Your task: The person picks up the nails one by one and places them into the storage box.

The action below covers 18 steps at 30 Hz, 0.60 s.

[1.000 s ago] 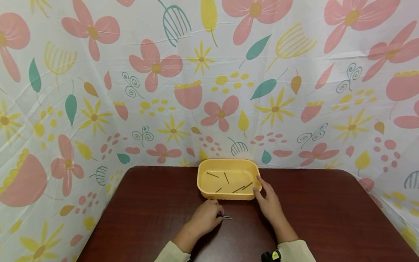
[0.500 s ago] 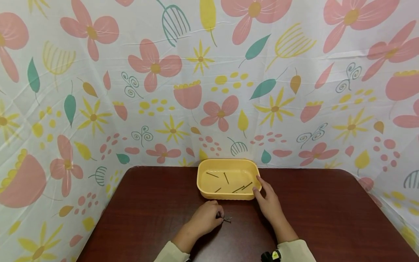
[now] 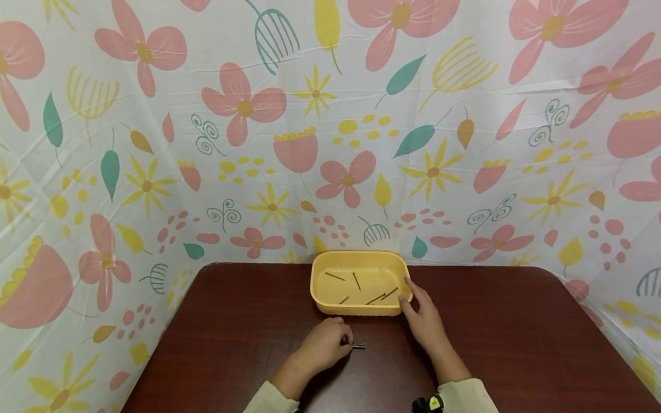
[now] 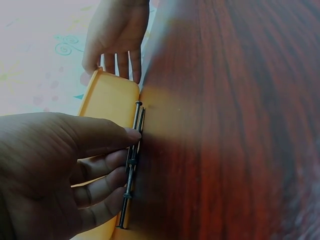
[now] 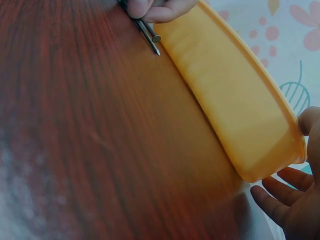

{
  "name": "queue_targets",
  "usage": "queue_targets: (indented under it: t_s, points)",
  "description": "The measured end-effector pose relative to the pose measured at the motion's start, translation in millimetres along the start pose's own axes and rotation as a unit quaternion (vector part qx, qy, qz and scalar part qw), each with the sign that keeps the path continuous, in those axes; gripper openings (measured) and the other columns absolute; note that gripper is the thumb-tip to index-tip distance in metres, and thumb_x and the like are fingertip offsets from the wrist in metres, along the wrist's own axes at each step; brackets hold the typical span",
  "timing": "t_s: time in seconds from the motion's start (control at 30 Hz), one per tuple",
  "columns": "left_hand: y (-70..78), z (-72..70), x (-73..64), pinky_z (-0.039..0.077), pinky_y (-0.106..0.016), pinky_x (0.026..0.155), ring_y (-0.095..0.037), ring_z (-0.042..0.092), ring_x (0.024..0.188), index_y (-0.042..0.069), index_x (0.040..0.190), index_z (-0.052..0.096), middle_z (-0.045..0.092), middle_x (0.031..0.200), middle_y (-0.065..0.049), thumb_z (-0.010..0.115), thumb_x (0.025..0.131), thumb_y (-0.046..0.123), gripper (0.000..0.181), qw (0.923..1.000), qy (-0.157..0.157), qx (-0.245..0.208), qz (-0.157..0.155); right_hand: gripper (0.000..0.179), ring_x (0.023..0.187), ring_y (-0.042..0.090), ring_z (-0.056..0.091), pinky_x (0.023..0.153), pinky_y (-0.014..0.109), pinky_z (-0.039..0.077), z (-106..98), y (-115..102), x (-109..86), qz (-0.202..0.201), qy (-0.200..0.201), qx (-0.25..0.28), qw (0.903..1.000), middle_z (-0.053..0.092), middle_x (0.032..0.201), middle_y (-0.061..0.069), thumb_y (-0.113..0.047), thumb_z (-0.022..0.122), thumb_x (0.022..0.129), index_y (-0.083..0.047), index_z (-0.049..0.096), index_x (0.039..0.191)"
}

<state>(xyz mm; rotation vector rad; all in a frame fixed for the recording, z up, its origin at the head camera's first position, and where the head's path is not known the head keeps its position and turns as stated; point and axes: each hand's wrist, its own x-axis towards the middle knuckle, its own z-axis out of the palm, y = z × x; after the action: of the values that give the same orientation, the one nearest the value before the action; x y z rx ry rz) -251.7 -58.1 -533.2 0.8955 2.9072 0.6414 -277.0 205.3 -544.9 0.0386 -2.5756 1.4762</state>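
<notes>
My left hand (image 3: 324,345) pinches several dark metal nails (image 4: 131,170) between thumb and fingers, just in front of a yellow plastic tray (image 3: 356,310). In the left wrist view the nails lie lengthwise along the fingertips, heads and points facing both ways. Two nail ends (image 5: 152,40) stick out past the fingers in the right wrist view, one a flat head, one a point. My right hand (image 3: 427,321) holds the tray's right end, thumb at the rim and the other fingers by the outer wall. Inside the tray lie several loose nails (image 3: 357,281), spread apart.
The tray stands at the back edge of a dark red-brown wooden table (image 3: 248,321). Right behind it hangs a white curtain (image 3: 310,195) printed with flowers and leaves. A small dark device (image 3: 427,404) is on the right wrist by the sleeve.
In the left hand, the nail ends shift slightly, spreading apart half a second ago and lying closer together now. The right hand and the tray have stayed in place.
</notes>
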Motion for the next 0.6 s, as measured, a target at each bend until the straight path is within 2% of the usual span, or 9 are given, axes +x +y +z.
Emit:
queue_targets:
  t_s: [0.6]
  points:
    - [1.0, -2.7, -0.6, 0.043, -0.015, 0.067, 0.001, 0.046, 0.073, 0.021, 0.08, 0.07, 0.053, 0.08, 0.014, 0.075, 0.088, 0.016, 0.011, 0.9998, 0.01, -0.014, -0.01, 0.057, 0.15, 0.042, 0.03, 0.117, 0.065, 0.027, -0.2, 0.2, 0.0, 0.002, 0.002, -0.003, 1.0, 0.035, 0.161, 0.018, -0.035, 0.052, 0.106, -0.016, 0.036, 0.158]
